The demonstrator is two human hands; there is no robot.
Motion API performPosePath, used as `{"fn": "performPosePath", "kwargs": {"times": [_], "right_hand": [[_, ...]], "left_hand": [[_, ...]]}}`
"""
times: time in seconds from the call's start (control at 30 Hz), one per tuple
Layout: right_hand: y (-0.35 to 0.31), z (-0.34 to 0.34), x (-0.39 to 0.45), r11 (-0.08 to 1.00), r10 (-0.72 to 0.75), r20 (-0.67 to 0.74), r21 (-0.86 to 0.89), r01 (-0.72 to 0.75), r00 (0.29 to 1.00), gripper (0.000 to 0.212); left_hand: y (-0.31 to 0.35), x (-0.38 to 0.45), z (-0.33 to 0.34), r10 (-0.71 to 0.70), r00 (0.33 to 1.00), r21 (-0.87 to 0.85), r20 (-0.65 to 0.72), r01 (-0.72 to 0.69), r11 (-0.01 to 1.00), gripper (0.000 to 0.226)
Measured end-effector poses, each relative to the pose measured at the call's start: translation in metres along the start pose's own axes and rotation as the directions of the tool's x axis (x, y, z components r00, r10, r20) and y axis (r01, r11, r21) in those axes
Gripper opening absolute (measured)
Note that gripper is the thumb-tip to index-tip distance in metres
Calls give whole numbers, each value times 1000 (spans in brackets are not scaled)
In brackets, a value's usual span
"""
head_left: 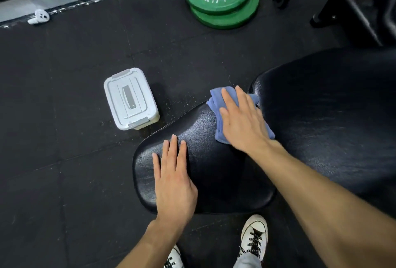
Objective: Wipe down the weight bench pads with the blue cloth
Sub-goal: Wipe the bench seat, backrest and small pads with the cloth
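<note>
— Blue cloth [216,105] first: where have you got it?

— Bunched under my right hand [242,118], at the far, narrow end of the seat pad [203,139], right where it meets the gap before the back pad [332,107]. My palm and straight fingers lie flat on top of it, fingers slightly spread, pressing it down rather than pinching it. Folds of it stick out past my fingertips and beside my wrist.

— And the other hand?

— My left hand [173,180] rests flat on the near part of the same surface, fingers straight and close together, holding nothing. I judge it is steadying the pad.

— How would you do this stroke well?

— Keep the palm pressure even so the cloth does not slide out from under me, and draw it in overlapping passes from the narrow end toward the wide end. I would lift my left hand out of the way before the cloth gets there, or that patch goes unwiped. The edge seam and the gap need a pass too. The back pad looks untouched, so I reckon the job is only partly done.

— Anything nearby to mind?

— A white lidded box [130,98] sits on the floor just beside the seat, well clear of my stroke.
</note>
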State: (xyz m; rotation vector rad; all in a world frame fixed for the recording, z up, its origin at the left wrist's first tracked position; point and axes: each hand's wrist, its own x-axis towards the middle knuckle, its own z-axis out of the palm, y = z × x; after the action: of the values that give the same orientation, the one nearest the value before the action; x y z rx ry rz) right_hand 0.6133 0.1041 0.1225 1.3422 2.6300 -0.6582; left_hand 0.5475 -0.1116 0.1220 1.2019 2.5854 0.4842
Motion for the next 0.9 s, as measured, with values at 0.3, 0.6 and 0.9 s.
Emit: {"fn": "performPosePath", "kwargs": {"times": [0.3,0.6,0.9], "right_hand": [[8,-2,-26,997,-68,-24,-33,67,997,67],[45,29,-155,992,-43,-159,112,61,986,52],[97,-49,-151,929,3,-335,350,121,942,54]], "left_hand": [[6,0,-3,-48,999,-16,14,48,999,93],[19,4,1,-140,990,-74,4,140,987,85],[132,36,25,181,983,-73,17,-179,981,54]]}}
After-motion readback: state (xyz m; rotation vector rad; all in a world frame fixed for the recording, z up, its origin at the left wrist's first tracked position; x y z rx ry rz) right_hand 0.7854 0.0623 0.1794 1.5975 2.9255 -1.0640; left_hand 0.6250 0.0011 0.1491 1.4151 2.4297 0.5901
